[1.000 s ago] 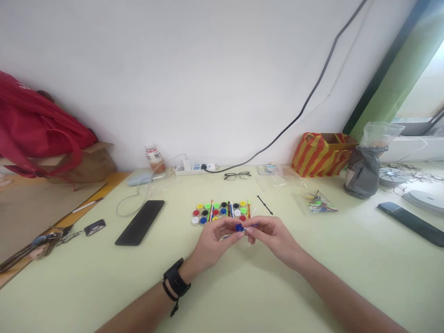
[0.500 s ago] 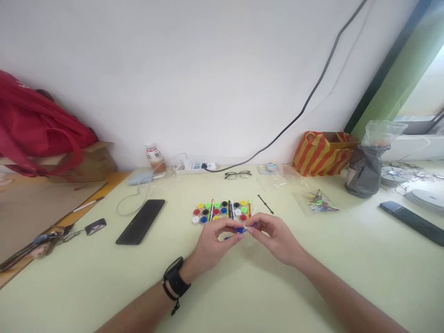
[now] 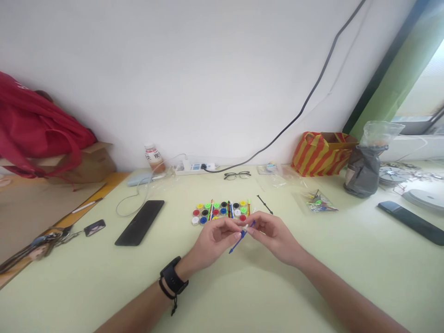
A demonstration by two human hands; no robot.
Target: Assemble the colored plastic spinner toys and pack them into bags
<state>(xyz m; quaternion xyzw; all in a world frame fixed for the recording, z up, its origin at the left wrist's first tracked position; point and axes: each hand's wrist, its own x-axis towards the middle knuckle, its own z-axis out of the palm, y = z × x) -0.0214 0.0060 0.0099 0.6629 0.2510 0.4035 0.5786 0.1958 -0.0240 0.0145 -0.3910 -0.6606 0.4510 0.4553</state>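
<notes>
- The pale green table [image 3: 243, 296] fills the lower half of the view and carries everything else.
- A red bag [image 3: 31, 134] sits at about ten o'clock from the hands, on a brown cardboard box [image 3: 92, 162] at the table's far left edge.
- A red-and-yellow striped bag [image 3: 321, 152] stands at two o'clock, with a grey pouch [image 3: 364, 171] topped by clear plastic just beside it.
- A black phone [image 3: 140, 222] lies flat at nine o'clock, well apart from the hands; another dark flat device [image 3: 411, 223] lies at three o'clock near the right edge.
- The left hand [image 3: 217, 240], with a black watch [image 3: 171, 280] on its wrist, has its fingertips pressed together, pinching the upper part of a blue stick [image 3: 237, 241].
- The right hand [image 3: 274, 236] meets it from the other side, thumb and forefinger pinching the stick's top end, where a small pale piece shows; what that piece is cannot be told.
- The blue stick is held just above the table between both hands, tilted, its free end pointing down toward seven o'clock.
- A cluster of coloured discs [image 3: 218, 212] with thin coloured sticks among them lies at twelve o'clock, just beyond the fingertips.
- A pair of glasses [image 3: 237, 175] rests further off at twelve o'clock, near a white power strip [image 3: 196, 167].
- A thin black stick [image 3: 264, 204] lies alone at one o'clock.
</notes>
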